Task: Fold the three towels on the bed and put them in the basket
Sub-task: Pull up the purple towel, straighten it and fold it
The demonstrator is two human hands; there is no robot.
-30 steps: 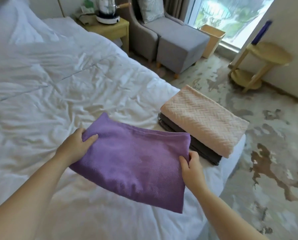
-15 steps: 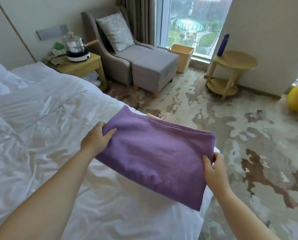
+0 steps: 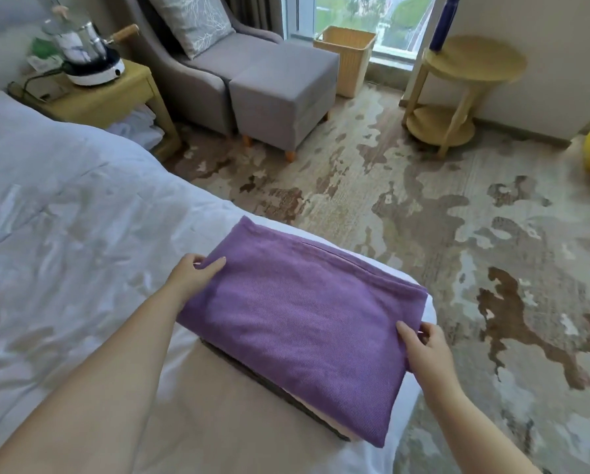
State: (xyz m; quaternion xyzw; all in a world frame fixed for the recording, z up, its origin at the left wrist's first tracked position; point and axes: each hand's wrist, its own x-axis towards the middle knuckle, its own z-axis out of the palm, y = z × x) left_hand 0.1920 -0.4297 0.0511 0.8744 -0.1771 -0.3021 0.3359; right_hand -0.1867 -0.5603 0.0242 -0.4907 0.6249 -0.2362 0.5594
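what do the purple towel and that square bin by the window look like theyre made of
Folded purple towel: soft matte fabric, probably microfibre or terry; a fine ribbed weave shows and the edges drape limply. Square tan basket by the window: seems woven wicker or a plastic imitation; faint horizontal ribbing, stiff straight walls. Too blurred to be sure.

The purple towel is seen to be a soft, matt cloth with a fine, slightly nubby weave. Under its near edge a dark grey cloth layer and a pale peach one are shown, both matt. The bed is covered in smooth white fabric, creased and faintly sheened. The armchair and footstool are upholstered in matt grey woven cloth, the latter set on wooden legs. The basket is made of pale woven material. The round side table is of yellowish wood with a satin finish. The carpet is matt and mottled.
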